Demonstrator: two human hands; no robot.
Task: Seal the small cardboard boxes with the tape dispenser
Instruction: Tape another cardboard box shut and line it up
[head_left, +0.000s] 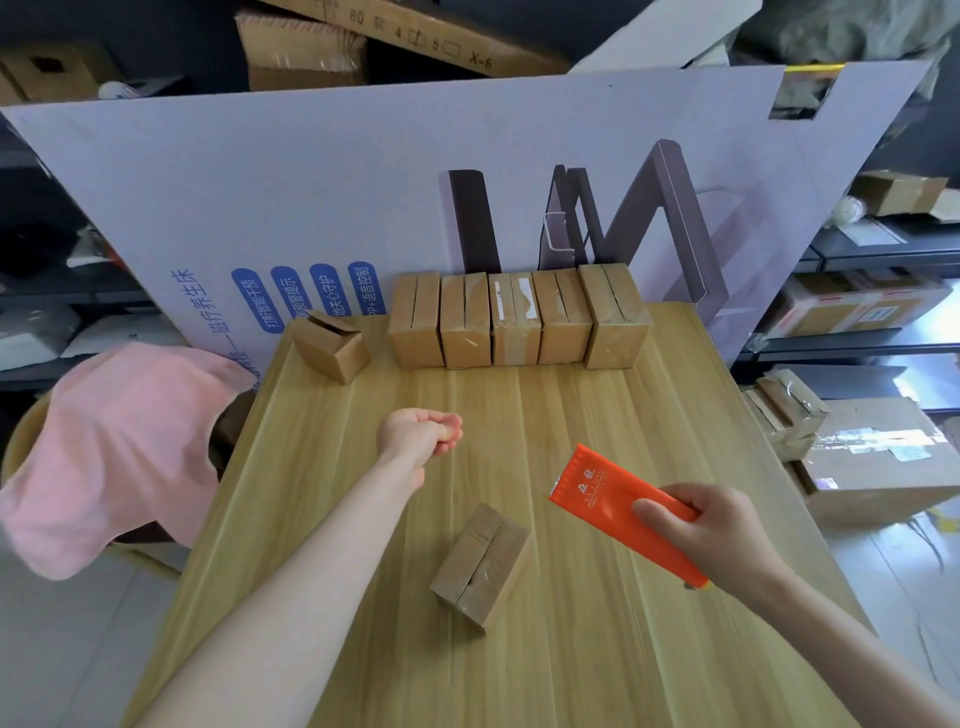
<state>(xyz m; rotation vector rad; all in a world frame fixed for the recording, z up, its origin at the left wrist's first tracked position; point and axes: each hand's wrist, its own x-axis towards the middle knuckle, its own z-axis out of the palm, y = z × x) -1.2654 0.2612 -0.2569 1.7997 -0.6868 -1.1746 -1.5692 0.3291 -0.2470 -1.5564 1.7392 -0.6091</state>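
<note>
Because the nearest small box (480, 566) lies loose on the worktop (597, 665) with neither hand on it, a dispenser dragged across it would likely shove or spin it, not lay tape. It is light, and nothing braces it. Its long axis runs on a diagonal from near left to far right, and the slit between its closed flaps follows that line, facing up.

Just right of it, and apart from it, the right grip (711, 535) is clamped round the orange tape dispenser (618, 509), thumb on top. The dispenser is held above the wood. Its long axis slants from the hand toward the far left, toothed end leading. That crosses the box's seam, so tape could go down skewed unless one of them is turned.

Farther in, the left grip (421, 436) hovers with fingers loosely curled and nothing seen in it. It is well apart from the box it would need to steady.

Beyond, a tipped box (332, 345) sits at the far left, flaps agape. A row of five boxes (519, 317) stands against the lavender panel (311, 182).
</note>
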